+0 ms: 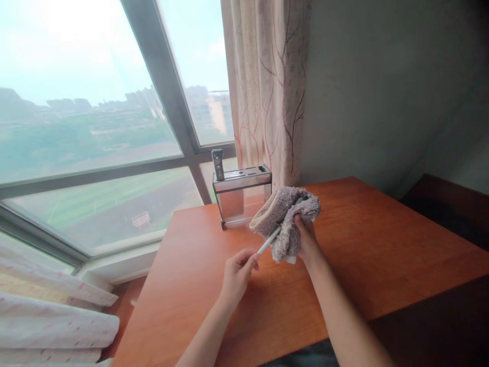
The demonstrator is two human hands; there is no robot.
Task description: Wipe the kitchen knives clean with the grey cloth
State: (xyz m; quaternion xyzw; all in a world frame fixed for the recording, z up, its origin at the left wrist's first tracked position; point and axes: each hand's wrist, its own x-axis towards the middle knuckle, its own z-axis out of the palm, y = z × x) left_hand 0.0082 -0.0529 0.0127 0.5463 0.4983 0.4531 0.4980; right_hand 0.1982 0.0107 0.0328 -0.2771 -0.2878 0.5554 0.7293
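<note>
My left hand (240,272) is closed around the end of a thin, pale stick-like tool (269,240), which slants up to the right. A grey-brown fluffy cloth (284,214) with a pale edge is bunched around the tool's other end, so its kind is hidden. My right hand (304,234) grips the cloth from the right side, with the thumb on top. Both hands are above the table. Just behind the cloth stands a metal-framed knife rack (244,178); one knife handle (217,164), grey with round spots, sticks up from its left end.
The reddish-brown wooden table (367,244) stretches out under my arms. A large framed window (183,132) is at the left, with a patterned curtain (271,92) behind the rack. More curtain fabric (57,326) hangs at the lower left. A grey wall (374,102) rises behind the table.
</note>
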